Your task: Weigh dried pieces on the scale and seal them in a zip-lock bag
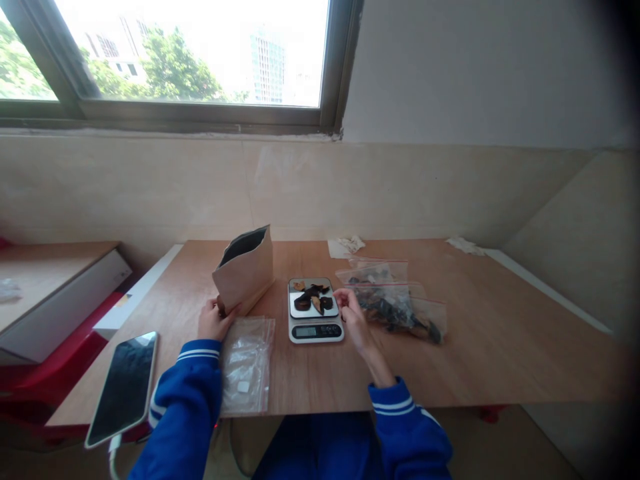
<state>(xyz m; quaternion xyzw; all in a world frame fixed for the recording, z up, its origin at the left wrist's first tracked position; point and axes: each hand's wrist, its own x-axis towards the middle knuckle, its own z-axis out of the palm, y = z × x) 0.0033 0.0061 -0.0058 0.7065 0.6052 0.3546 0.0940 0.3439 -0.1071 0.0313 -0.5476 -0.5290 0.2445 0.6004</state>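
Observation:
A small kitchen scale (315,329) sits mid-table with several dark dried pieces (313,297) on its platform. My right hand (353,313) hovers at the scale's right edge, fingers pinched together; I cannot make out anything in them. My left hand (214,321) rests at the foot of an open brown paper pouch (245,270) standing upright left of the scale, fingers curled against it. Both arms wear blue sleeves with white stripes.
Clear zip bags (400,303) holding dark pieces lie right of the scale. A flat clear zip bag (246,363) lies near the front edge. A phone (124,387) with a cable lies at the front left corner. Crumpled tissues (345,245) sit at the back.

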